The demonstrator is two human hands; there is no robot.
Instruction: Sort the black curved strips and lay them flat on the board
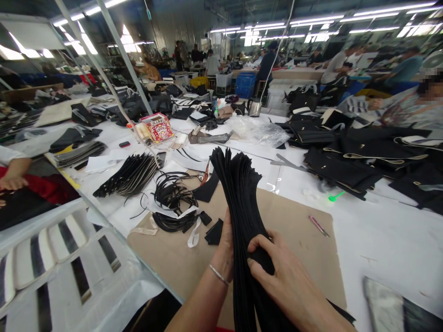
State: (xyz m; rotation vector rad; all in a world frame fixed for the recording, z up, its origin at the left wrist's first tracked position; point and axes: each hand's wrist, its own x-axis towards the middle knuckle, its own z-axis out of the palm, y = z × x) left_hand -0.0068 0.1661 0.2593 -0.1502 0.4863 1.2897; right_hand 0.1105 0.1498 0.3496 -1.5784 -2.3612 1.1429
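I hold a thick upright stack of thin black fabric pieces [238, 193] above a brown cardboard sheet [297, 230]. My left hand [225, 249], a silver bracelet on its wrist, grips the stack from the left side. Curled over the stack's right edge, my right hand [277, 267] pinches it with the fingers. Both hands are closed on the same stack. The lower end of the stack runs out of view at the bottom.
A fanned pile of black pieces [129, 175], coiled black straps [173, 198] and small black scraps [214, 233] lie left of the cardboard. A pink pen [319, 227], a green light spot [334, 197], black bag parts [363, 157] at right. Another person's arm [14, 173] at far left.
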